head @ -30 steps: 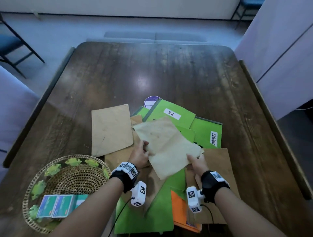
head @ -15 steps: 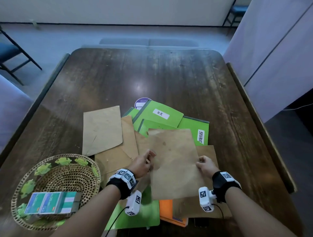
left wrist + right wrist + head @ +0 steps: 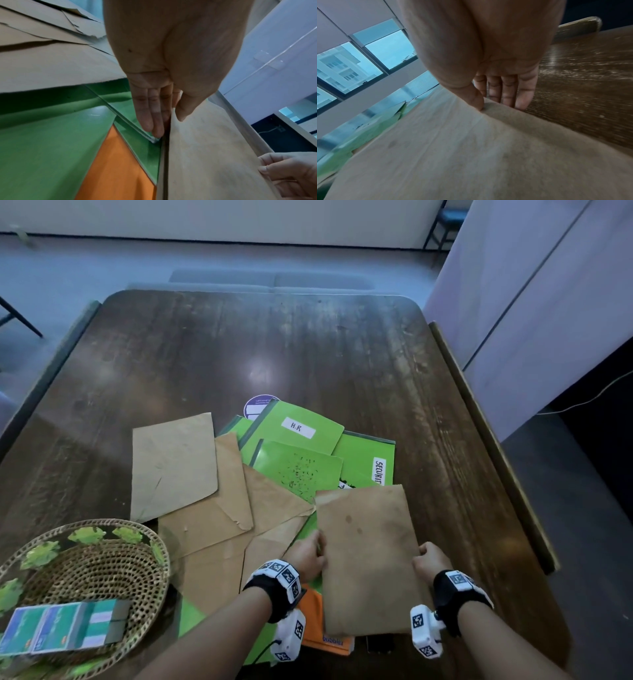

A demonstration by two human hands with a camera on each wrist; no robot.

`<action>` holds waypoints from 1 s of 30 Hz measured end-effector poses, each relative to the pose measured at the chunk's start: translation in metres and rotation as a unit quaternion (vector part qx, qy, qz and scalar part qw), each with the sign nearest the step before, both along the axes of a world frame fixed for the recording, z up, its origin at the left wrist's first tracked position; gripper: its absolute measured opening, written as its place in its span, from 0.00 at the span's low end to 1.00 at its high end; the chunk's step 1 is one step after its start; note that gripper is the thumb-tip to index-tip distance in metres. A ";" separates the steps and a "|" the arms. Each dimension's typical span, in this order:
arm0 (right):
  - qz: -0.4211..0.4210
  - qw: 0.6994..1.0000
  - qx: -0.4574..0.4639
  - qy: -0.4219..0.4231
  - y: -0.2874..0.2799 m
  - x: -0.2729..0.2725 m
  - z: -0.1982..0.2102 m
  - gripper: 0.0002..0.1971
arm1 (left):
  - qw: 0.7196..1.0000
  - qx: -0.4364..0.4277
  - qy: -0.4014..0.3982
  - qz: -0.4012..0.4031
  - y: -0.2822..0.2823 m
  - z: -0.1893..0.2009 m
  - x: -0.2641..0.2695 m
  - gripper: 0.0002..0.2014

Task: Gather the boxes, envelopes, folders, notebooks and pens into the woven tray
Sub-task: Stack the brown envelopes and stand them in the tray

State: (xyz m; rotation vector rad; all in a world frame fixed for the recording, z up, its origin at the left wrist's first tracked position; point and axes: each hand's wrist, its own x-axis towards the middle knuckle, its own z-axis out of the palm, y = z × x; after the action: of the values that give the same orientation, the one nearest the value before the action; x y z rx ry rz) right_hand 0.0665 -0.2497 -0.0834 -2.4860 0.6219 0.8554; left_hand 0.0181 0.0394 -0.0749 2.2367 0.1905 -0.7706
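Held envelope [image 3: 368, 559]: a brown paper envelope, long axis running away from the person, lifted over the near right part of the pile; holding it by both long edges probably keeps the limp paper flat and square.
Left hand [image 3: 306, 556]: at the envelope's left edge; in the left wrist view the fingers [image 3: 150, 112] run nearly straight under the paper with the thumb on top, so the edge is pinched between them.
Right hand [image 3: 430, 563]: at the envelope's right edge, thumb pressing the top face and fingers [image 3: 510, 92] passing beneath, a matching pinch.
Loose envelopes [image 3: 174, 463]: several more brown ones fanned on the table left of the held one, overlapping each other and the green covers; none is in the tray.
Green folders and notebooks [image 3: 294, 428]: stacked askew beyond the hands, one labelled H.R, one with a label partly hidden; they lie under the envelopes, which suggests why the paper is being cleared first.
Orange notebook [image 3: 313, 621]: at the near edge, partly covered by the held envelope and a green cover.
Woven tray [image 3: 150, 539]: at the near left, well apart from the held envelope.
Boxes [image 3: 65, 628]: teal and white, lying in the tray's near side, already gathered.
Pens: none discernible.
Table [image 3: 308, 354]: dark wood, carrying the whole pile.
Judged stage: early; the envelope seems to be squared up as the base for collecting the others before a carry leftward.
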 end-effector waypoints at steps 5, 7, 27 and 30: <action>-0.011 0.999 -0.039 -0.015 0.003 -0.004 0.000 0.18 | 0.999 0.019 0.010 -0.049 -0.006 -0.006 0.003 0.14; -0.012 0.998 -0.052 -0.026 0.008 -0.005 0.003 0.22 | 0.996 0.046 0.006 -0.081 -0.006 -0.006 0.004 0.16; 0.250 0.953 0.116 -0.125 0.256 0.033 0.056 0.08 | 0.972 0.115 -0.082 0.186 0.176 0.042 0.016 0.10; 0.274 0.946 0.126 -0.115 0.303 0.043 0.057 0.08 | 0.960 0.126 -0.091 0.234 0.216 0.043 0.019 0.11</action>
State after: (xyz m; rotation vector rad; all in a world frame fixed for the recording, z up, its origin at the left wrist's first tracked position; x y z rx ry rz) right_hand 0.1094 0.0533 -0.0260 -2.4905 -0.2641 0.7512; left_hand 0.0375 0.2555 -0.0317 2.3477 0.7324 -0.2950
